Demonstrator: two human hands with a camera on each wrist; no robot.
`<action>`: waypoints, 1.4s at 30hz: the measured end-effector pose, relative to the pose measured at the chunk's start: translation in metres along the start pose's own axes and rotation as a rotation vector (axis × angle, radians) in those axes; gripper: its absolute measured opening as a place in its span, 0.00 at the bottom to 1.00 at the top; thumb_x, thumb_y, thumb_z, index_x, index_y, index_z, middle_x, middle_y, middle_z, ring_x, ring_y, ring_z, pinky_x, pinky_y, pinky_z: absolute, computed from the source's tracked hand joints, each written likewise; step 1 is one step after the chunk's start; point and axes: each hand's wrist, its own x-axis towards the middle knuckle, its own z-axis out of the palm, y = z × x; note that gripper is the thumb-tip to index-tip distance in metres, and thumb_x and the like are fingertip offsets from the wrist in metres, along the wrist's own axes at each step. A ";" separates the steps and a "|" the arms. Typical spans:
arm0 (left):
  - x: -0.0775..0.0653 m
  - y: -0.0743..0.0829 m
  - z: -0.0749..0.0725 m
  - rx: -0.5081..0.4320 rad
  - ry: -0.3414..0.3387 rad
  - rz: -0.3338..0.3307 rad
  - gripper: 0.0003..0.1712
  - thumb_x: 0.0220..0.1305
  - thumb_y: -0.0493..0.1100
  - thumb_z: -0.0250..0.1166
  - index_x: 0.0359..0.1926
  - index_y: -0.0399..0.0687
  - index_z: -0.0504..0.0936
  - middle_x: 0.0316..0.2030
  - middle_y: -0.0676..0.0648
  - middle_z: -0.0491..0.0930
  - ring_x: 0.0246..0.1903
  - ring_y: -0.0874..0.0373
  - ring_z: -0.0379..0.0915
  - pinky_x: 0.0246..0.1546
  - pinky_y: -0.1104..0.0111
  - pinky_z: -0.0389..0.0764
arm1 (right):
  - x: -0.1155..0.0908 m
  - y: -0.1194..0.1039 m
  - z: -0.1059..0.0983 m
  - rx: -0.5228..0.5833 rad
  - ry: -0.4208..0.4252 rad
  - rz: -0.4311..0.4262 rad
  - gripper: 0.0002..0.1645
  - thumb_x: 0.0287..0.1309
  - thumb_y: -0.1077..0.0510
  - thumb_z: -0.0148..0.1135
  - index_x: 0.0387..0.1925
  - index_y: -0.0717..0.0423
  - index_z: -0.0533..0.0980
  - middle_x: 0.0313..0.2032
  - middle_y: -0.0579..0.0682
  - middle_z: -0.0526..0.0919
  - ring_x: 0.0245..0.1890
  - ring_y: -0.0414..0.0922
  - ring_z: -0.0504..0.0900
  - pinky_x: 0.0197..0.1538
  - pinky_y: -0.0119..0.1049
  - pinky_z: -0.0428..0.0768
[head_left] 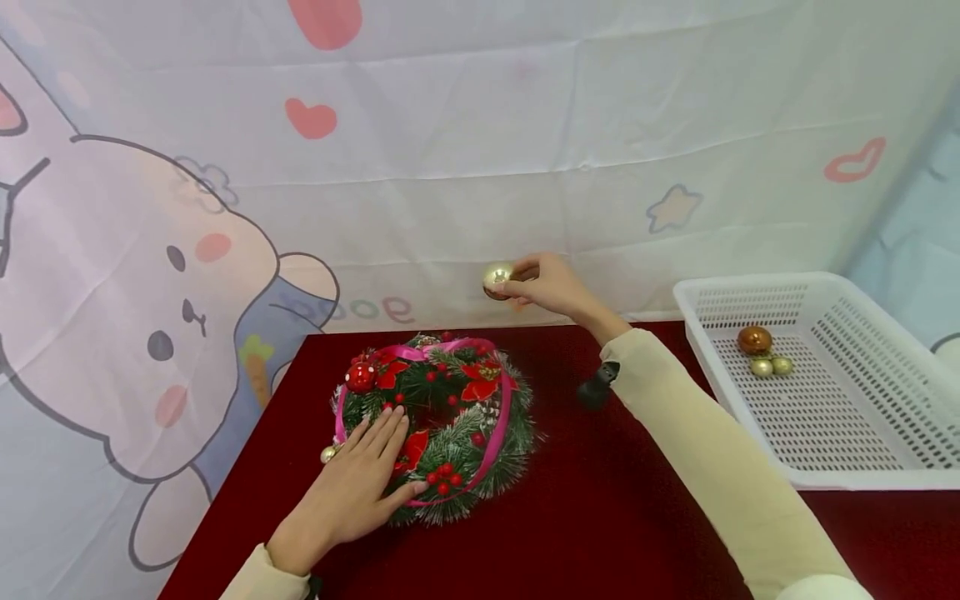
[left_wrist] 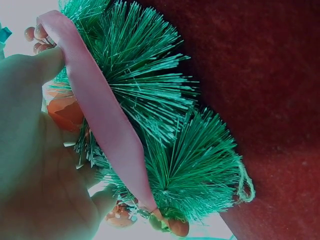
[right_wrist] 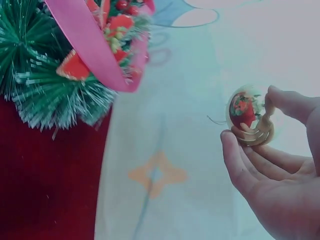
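Observation:
A green Christmas wreath [head_left: 517,442] lies on the dark red cloth, trimmed with red flowers, berries and a pink ribbon [head_left: 497,433]. My left hand [head_left: 360,483] rests on its lower left side, fingers straight. In the left wrist view, the thumb touches the ribbon [left_wrist: 102,110]. Above and behind the wreath, my right hand [head_left: 551,285] pinches a shiny gold ball ornament [head_left: 497,280] between thumb and fingers. A thin strand sticks out from this ball [right_wrist: 250,115] in the right wrist view. A red dotted ball [head_left: 361,377] and a small gold ball [head_left: 328,454] sit at the wreath's left side.
A white perforated plastic basket [head_left: 847,433] stands at the right, holding a copper-coloured ball [head_left: 754,340] and two small gold balls [head_left: 762,367]. A printed cloth backdrop [head_left: 465,125] rises behind the table [head_left: 600,517].

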 end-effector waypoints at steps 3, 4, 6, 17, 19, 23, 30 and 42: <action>0.000 -0.002 0.000 0.002 0.007 0.000 0.52 0.76 0.72 0.52 0.82 0.38 0.57 0.84 0.39 0.52 0.84 0.41 0.48 0.83 0.42 0.53 | -0.007 -0.002 -0.014 0.067 -0.004 0.010 0.32 0.69 0.52 0.69 0.66 0.68 0.74 0.62 0.66 0.80 0.56 0.56 0.86 0.53 0.39 0.90; -0.001 -0.002 0.001 0.002 0.011 0.001 0.52 0.76 0.72 0.52 0.82 0.38 0.57 0.84 0.39 0.52 0.84 0.41 0.48 0.83 0.42 0.53 | -0.010 -0.002 -0.018 0.097 -0.007 0.016 0.33 0.69 0.53 0.69 0.66 0.69 0.73 0.63 0.66 0.79 0.55 0.56 0.86 0.53 0.38 0.90; -0.001 -0.003 0.002 0.004 0.021 0.003 0.52 0.76 0.72 0.52 0.82 0.38 0.58 0.84 0.39 0.52 0.84 0.41 0.49 0.83 0.42 0.54 | -0.016 -0.002 -0.028 0.146 -0.013 0.023 0.35 0.69 0.54 0.68 0.69 0.69 0.70 0.65 0.67 0.77 0.51 0.52 0.88 0.54 0.37 0.90; 0.000 -0.003 0.004 0.014 0.035 0.001 0.52 0.76 0.71 0.53 0.82 0.38 0.57 0.84 0.39 0.52 0.84 0.41 0.49 0.83 0.42 0.54 | -0.056 0.011 -0.091 0.426 -0.020 0.019 0.30 0.71 0.61 0.66 0.67 0.71 0.68 0.55 0.54 0.83 0.49 0.43 0.91 0.59 0.38 0.88; 0.001 -0.002 0.003 0.009 0.035 0.004 0.52 0.76 0.71 0.53 0.82 0.38 0.57 0.83 0.39 0.53 0.83 0.41 0.49 0.83 0.41 0.54 | -0.063 0.012 -0.102 0.429 -0.020 0.026 0.31 0.71 0.61 0.66 0.68 0.71 0.67 0.55 0.53 0.83 0.50 0.44 0.91 0.60 0.38 0.88; 0.002 0.000 0.002 0.002 0.029 0.004 0.52 0.76 0.72 0.51 0.82 0.38 0.57 0.84 0.39 0.52 0.84 0.41 0.49 0.83 0.41 0.54 | -0.077 0.015 -0.119 0.434 -0.024 0.025 0.31 0.72 0.62 0.65 0.68 0.72 0.66 0.54 0.52 0.86 0.51 0.45 0.91 0.60 0.38 0.87; 0.003 0.002 0.002 0.011 0.031 0.009 0.52 0.76 0.72 0.52 0.82 0.38 0.57 0.83 0.39 0.53 0.84 0.42 0.49 0.83 0.42 0.54 | -0.096 0.024 -0.144 0.503 -0.043 -0.005 0.25 0.74 0.65 0.62 0.67 0.70 0.71 0.54 0.51 0.88 0.52 0.46 0.91 0.59 0.38 0.88; 0.003 0.001 0.004 0.009 0.042 0.010 0.52 0.76 0.72 0.53 0.82 0.38 0.58 0.83 0.38 0.54 0.83 0.41 0.50 0.82 0.42 0.55 | -0.121 0.041 -0.180 0.574 -0.050 -0.032 0.16 0.77 0.69 0.53 0.56 0.57 0.83 0.55 0.51 0.89 0.52 0.49 0.92 0.57 0.37 0.88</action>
